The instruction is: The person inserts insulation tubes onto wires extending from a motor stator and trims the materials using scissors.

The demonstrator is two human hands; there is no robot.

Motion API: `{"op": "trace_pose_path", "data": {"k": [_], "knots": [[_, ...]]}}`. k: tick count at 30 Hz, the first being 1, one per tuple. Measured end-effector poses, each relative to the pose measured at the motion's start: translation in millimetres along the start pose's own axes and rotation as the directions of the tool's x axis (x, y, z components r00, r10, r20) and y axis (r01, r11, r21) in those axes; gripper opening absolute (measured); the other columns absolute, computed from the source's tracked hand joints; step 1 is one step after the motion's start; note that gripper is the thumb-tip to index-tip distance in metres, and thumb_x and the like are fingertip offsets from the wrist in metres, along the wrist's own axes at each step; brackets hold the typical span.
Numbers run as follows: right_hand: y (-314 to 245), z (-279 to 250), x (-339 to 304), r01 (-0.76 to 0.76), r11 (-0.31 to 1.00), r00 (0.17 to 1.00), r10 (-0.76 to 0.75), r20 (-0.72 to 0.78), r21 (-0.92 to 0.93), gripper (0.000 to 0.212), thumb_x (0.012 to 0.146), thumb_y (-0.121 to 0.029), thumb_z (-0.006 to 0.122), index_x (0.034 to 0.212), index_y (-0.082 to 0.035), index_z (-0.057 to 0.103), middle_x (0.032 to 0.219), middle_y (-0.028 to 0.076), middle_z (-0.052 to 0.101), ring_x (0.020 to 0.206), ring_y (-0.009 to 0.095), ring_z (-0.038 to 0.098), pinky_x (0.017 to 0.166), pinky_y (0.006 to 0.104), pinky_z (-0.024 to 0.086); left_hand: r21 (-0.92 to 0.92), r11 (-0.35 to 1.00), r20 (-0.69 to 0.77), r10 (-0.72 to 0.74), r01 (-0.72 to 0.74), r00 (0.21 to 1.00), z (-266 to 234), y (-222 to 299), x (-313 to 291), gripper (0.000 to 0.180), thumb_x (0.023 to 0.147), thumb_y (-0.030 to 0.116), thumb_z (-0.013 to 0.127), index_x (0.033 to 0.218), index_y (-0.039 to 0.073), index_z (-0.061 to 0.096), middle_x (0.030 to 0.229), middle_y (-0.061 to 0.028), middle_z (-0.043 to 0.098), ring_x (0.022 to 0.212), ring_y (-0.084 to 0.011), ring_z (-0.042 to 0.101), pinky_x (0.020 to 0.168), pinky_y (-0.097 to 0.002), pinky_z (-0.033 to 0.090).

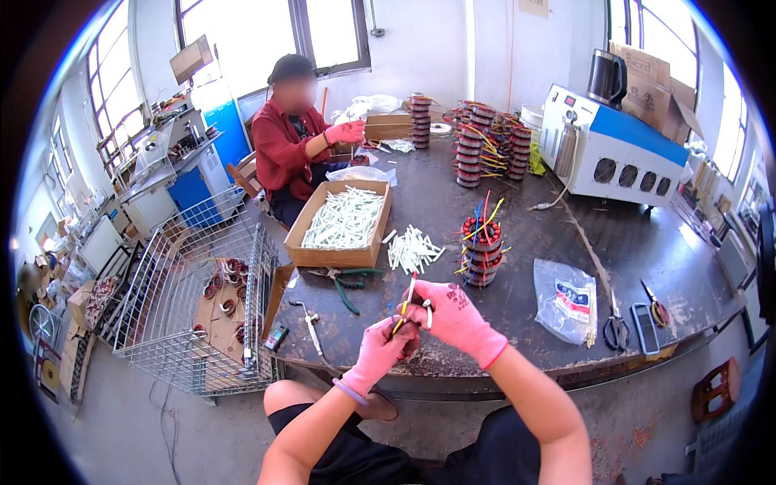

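1. Head view: two pink-gloved hands working close together by the near edge of the dark table [533, 230].
2. Left hand [377, 353]: fingers look clamped on a small dark red coil [411, 346] with a yellow lead [402, 310] sticking up. So the coil's right between the hands, near the middle of the table's near edge. Can't tell if it touches the tabletop.
3. Right hand [454, 317]: fingers closed on a short white tube [429, 313], just beside that lead. Exact fingertip contact is too small to make out.
4. Past the hands there's a loose pile of white tubes [415, 251], next to a cardboard box [339, 257] full of them near the table's left edge. Green-handled pliers [348, 296] lie just in front of the box.
5. Right of the pile stands a short coil stack [482, 260], coloured wires poking out the top.
6. Toward the right end: clear plastic bag [558, 311], then scissors [616, 331] near the near edge.
7. Across the left corner, a co-worker in a red shirt [279, 141] sits, pink glove raised.
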State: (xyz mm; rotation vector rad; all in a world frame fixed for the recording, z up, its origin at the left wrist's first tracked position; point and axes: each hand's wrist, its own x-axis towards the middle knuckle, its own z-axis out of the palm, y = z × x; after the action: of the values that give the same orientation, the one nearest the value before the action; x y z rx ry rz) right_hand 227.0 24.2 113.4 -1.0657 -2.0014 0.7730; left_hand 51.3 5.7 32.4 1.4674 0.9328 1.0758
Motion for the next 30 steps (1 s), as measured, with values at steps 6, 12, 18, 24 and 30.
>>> {"op": "trace_pose_path", "data": {"k": [6,12,18,24,30], "knots": [[-6,16,-7,0.011,1.000,1.000,-0.011,0.004,0.023,0.019,0.090,-0.017,0.068,0.097,0.000,0.066,0.082,0.016,0.069,0.074,0.025,0.069,0.067,0.0361,0.051,0.020,0.960,-0.094,0.280,-0.279,0.956,-28,-20,-1,0.031,0.104,0.013,0.050,0.130,-0.001,0.060,0.120,-0.0065,0.062,0.109,-0.0141,0.058,0.096,-0.0305,0.047],[43,53,-26,-0.003,0.968,0.997,0.022,0.073,-0.251,0.022,0.089,-0.024,0.066,0.094,-0.003,0.063,0.089,0.018,0.066,0.088,0.039,0.065,0.073,0.0465,0.052,0.202,0.922,0.040,0.330,-0.331,0.943,-24,20,10,0.028,0.103,0.019,0.053,0.117,0.000,0.067,0.129,-0.0100,0.054,0.116,-0.0186,0.055,0.099,-0.0336,0.046],[66,69,-37,-0.116,0.966,0.990,0.132,0.054,-0.231,0.020,0.087,-0.020,0.068,0.091,-0.002,0.063,0.091,0.017,0.066,0.087,0.038,0.065,0.073,0.0461,0.052,0.047,0.989,0.165,0.129,-0.138,0.978,-10,37,21,0.026,0.088,0.002,0.055,0.108,-0.002,0.071,0.127,-0.0092,0.055,0.112,-0.0194,0.059,0.095,-0.0338,0.052],[66,58,-37,-0.117,0.977,0.988,0.132,0.078,-0.180,0.016,0.085,-0.014,0.067,0.093,-0.002,0.062,0.091,0.018,0.066,0.089,0.037,0.065,0.076,0.0455,0.052,-0.029,0.987,0.077,0.158,-0.156,0.984,2,28,27,0.022,0.088,0.000,0.056,0.103,-0.001,0.072,0.115,-0.0076,0.056,0.109,-0.0172,0.059,0.094,-0.0325,0.052],[90,55,-38,-0.098,0.935,0.993,0.114,0.026,-0.340,0.017,0.085,-0.015,0.067,0.097,-0.005,0.064,0.094,0.016,0.066,0.091,0.037,0.065,0.076,0.0451,0.052,0.138,0.958,0.077,0.243,-0.252,0.967,7,27,41,0.020,0.089,0.000,0.058,0.103,0.000,0.072,0.105,-0.0071,0.058,0.102,-0.0170,0.061,0.090,-0.0310,0.052]]}}
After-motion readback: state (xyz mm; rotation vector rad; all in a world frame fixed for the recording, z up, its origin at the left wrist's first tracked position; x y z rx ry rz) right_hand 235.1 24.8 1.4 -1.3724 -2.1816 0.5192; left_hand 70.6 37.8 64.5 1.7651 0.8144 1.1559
